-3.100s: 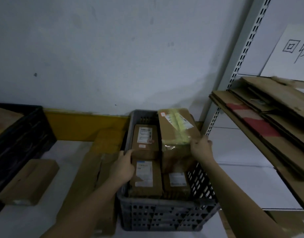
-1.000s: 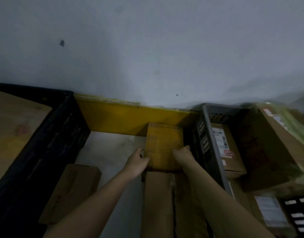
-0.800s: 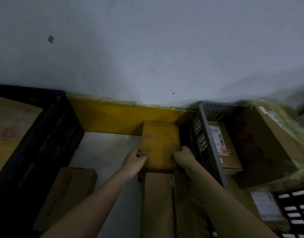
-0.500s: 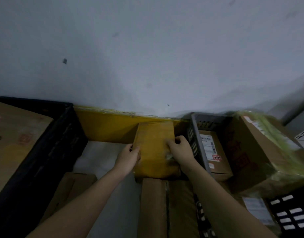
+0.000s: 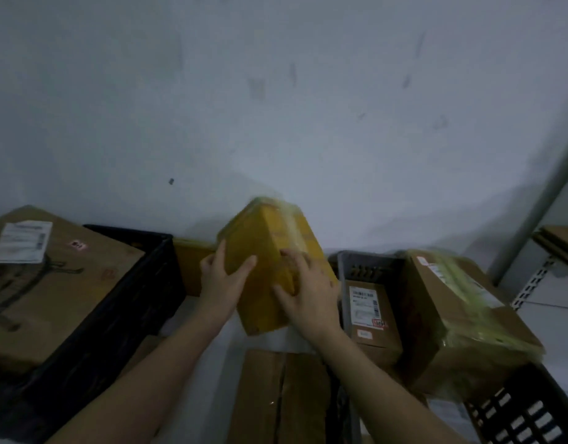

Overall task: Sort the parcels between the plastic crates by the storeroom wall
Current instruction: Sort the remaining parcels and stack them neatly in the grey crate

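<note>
A yellow taped parcel (image 5: 269, 245) is lifted and tilted in front of the wall, between the two crates. My left hand (image 5: 223, 280) grips its left face with thumb and fingers spread round the edge. My right hand (image 5: 308, 293) holds its right face from below and the side. The grey crate (image 5: 366, 264) on the right holds several brown labelled parcels (image 5: 369, 312) and a larger box with green tape (image 5: 462, 315). The black crate (image 5: 116, 315) on the left carries a big cardboard box (image 5: 51, 283) with a white label.
A flat brown carton (image 5: 276, 395) lies on the floor just below my hands. A yellow skirting strip (image 5: 189, 261) runs along the wall base. A metal shelf post (image 5: 532, 219) with stacked cardboard (image 5: 561, 241) stands at the far right.
Both hands have raised the yellow parcel off the floor by the skirting and tilted it upward. My view has risen, showing the labelled box in the black crate.
</note>
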`<state>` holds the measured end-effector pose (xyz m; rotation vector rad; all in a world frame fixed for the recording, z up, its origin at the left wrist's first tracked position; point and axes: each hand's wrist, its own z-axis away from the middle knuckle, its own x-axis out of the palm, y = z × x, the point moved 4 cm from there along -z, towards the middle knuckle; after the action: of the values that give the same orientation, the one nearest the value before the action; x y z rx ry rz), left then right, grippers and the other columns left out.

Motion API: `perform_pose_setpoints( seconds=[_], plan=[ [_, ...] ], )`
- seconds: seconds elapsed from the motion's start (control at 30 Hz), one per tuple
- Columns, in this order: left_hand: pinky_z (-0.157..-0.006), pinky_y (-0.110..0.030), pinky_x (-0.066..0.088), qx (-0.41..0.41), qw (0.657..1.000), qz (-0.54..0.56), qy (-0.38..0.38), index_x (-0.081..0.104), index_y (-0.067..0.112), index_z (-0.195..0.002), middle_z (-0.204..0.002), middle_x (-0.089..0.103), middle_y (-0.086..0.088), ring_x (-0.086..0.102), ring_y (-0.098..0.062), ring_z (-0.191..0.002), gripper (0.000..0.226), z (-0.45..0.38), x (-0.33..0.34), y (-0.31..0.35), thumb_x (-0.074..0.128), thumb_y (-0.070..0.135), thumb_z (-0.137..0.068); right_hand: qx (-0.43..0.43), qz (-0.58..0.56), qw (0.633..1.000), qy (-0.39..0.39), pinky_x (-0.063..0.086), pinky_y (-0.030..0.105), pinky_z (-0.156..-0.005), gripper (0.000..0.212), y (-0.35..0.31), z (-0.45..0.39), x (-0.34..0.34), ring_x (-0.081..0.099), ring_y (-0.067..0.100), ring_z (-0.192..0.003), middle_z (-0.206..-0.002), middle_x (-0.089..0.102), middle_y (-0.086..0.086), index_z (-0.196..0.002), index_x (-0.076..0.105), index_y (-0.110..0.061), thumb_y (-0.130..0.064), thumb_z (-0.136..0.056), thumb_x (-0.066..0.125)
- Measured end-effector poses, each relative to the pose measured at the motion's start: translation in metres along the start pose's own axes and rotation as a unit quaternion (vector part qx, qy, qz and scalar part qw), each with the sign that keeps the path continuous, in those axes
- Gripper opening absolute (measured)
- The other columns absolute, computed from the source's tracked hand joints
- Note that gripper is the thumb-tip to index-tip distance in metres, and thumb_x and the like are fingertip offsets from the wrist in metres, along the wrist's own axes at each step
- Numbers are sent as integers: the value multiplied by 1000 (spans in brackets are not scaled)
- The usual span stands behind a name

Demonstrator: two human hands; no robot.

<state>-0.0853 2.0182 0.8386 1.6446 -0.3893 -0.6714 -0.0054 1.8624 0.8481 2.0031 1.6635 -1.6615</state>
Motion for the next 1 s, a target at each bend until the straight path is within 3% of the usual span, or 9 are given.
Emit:
perform_pose_setpoints(
  seconds=[0.13, 0.3, 0.43, 0.5, 0.6, 0.73, 0.8, 0.9, 1.0],
  plan=[
    [-95, -49, 52, -77, 986, 144, -45, 38, 39, -146, -147, 47, -2, 53, -27, -126, 99, 34, 10, 20, 78, 70, -61, -116, 152, 982, 2, 30, 53, -103, 50, -25, 35, -3, 38, 32, -136, -149, 43, 4, -136, 43, -37, -44, -89, 58],
    [-62, -40, 56, -138, 946, 292, 24, 59, 20, -128, -120, 67, -9, 65, -32, -103, 33, 55, 4, 1, 62, 22, -96, -201, 204, 958, 27, 44, 51, -98, 36, -43, 58, -20, 54, 37, -124, -135, 60, 10, -110, 68, -25, -32, -75, 74],
    [-77, -46, 53, -139, 923, 351, 71, 52, 13, -137, -129, 59, -17, 57, -38, -114, 36, 61, -5, -20, 49, 8, -101, -227, -6, 974, 19, 41, 34, -100, 20, -56, 61, -45, 49, 22, -125, -128, 60, 2, -108, 70, -18, -27, -90, 65],
    [-90, -51, 49, -134, 911, 385, 70, 50, 15, -140, -135, 56, -13, 53, -35, -121, 40, 58, -12, -25, 47, 8, -102, -211, -65, 972, 83, 39, 27, -104, 23, -55, 57, -65, 47, 16, -124, -127, 57, 1, -114, 67, -16, -23, -92, 63],
    [-95, -50, 47, -123, 902, 409, 58, 50, 18, -140, -131, 59, -7, 53, -31, -123, 40, 49, -23, -29, 46, 9, -102, -108, -96, 976, 165, 41, 27, -100, 26, -36, 43, -84, 44, 8, -118, -124, 53, -6, -120, 63, -22, -26, -94, 59],
    [-82, -46, 56, -106, 901, 421, 13, 53, 16, -137, -129, 63, -7, 58, -30, -120, 37, 37, -28, -29, 47, 11, -101, 159, -269, 950, 1, 42, 41, -106, 45, 5, 26, -73, 39, 15, -127, -138, 39, -7, -134, 45, -41, -52, -92, 58],
    [-73, -41, 60, -94, 900, 426, -17, 52, 15, -137, -128, 64, -8, 62, -29, -116, 37, 33, -27, -25, 46, 10, -101, 207, -365, 905, -60, 50, 42, -98, 55, 16, 28, -63, 44, 18, -125, -142, 37, -6, -138, 38, -47, -56, -89, 62],
    [-75, -44, 60, -73, 900, 426, -53, 49, 18, -141, -131, 63, -10, 62, -31, -116, 43, 25, -27, -21, 48, 8, -99, 239, -428, 869, -73, 58, 30, -69, 81, 24, 31, -53, 47, 17, -117, -134, 35, -11, -147, 24, -47, -55, -81, 71],
    [-86, -56, 55, -55, 904, 412, -99, 43, 20, -145, -137, 58, -14, 57, -36, -122, 55, 14, -26, -15, 53, 7, -93, 260, -454, 851, -47, 61, 37, -76, 84, 31, 31, -46, 57, 17, -116, -135, 48, -7, -143, 32, -38, -53, -73, 78]
  ],
)
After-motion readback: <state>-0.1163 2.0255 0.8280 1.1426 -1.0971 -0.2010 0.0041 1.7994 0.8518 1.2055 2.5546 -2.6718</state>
